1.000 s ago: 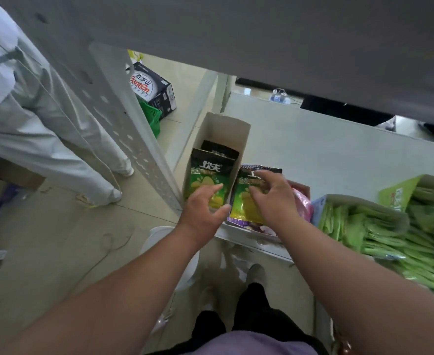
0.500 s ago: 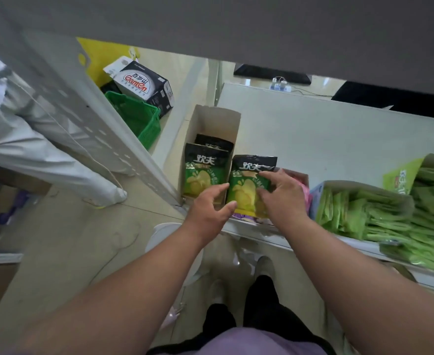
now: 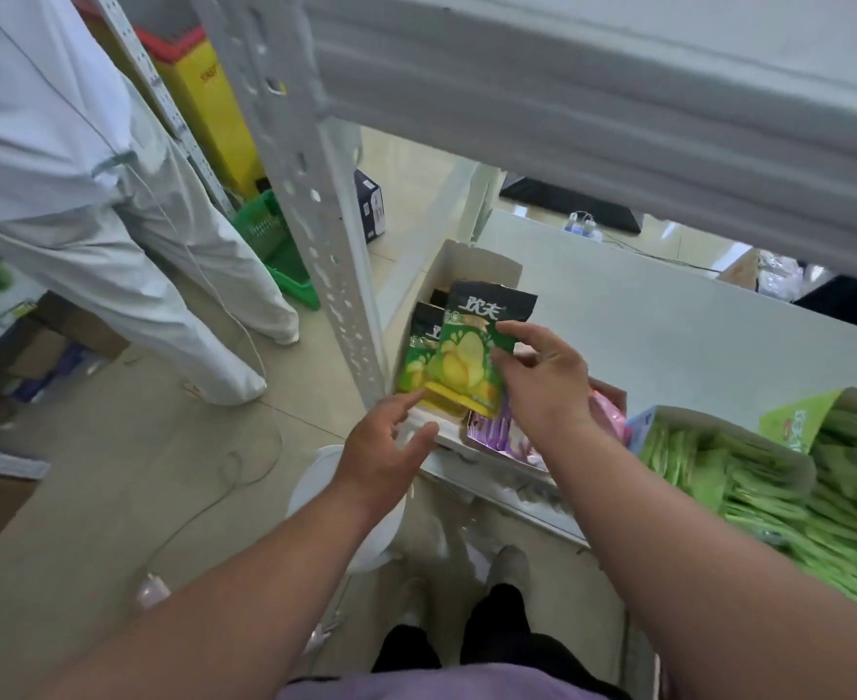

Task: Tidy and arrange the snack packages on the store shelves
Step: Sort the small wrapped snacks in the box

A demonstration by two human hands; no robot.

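Note:
My right hand pinches a green-and-black chip bag by its right edge and holds it upright above the shelf's front left corner. Behind it, a second matching bag stands in an open white carton on the white shelf. My left hand is just below the held bag, fingers loosely spread, index finger near the bag's yellow bottom edge; whether it touches is unclear. A box of purple packets lies under my right hand.
Two display boxes of green packets fill the shelf's right side, with a pink packet beside them. A perforated upright post stands left of the carton. A person in white clothes stands at left. A green basket sits on the floor.
My right hand has lifted the chip bag up and leftward, in front of the carton. My left hand dropped slightly below it. The camera tilted up.

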